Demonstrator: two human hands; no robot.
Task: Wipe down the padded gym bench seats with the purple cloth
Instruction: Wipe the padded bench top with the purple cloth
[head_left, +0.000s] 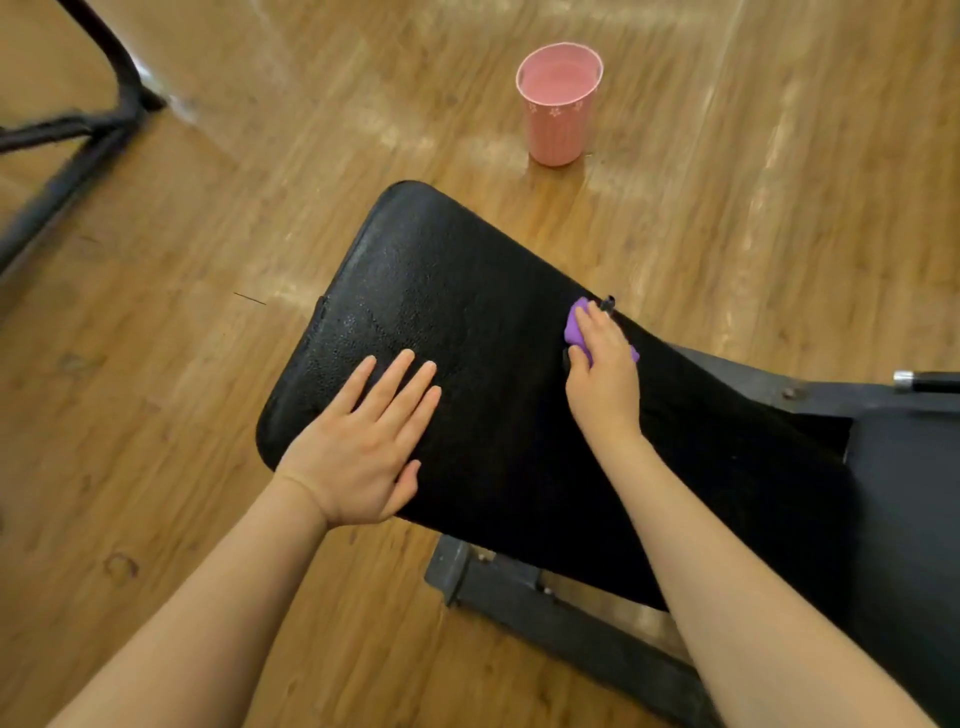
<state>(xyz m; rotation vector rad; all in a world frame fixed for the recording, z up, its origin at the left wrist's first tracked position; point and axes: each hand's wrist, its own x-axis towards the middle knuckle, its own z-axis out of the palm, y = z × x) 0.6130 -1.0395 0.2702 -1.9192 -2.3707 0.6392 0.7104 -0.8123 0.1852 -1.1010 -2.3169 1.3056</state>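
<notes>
Pink cup (559, 104) holds perhaps pinkish liquid; right hand (602, 384) clamps purple cloth (577, 325), left hand (358, 441) lies flat.

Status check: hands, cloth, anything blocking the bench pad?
Left hand flat on bench pad. Right hand grips purple cloth at pad's far edge. Nothing blocking; pink bucket on floor beyond.

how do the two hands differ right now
The left hand lies flat with straight, spread fingers; the right hand curls round the purple cloth. The left holds nothing. The left sits near the pad's close edge, the right at its far edge. Both are bare and rest on the black pad.
</notes>
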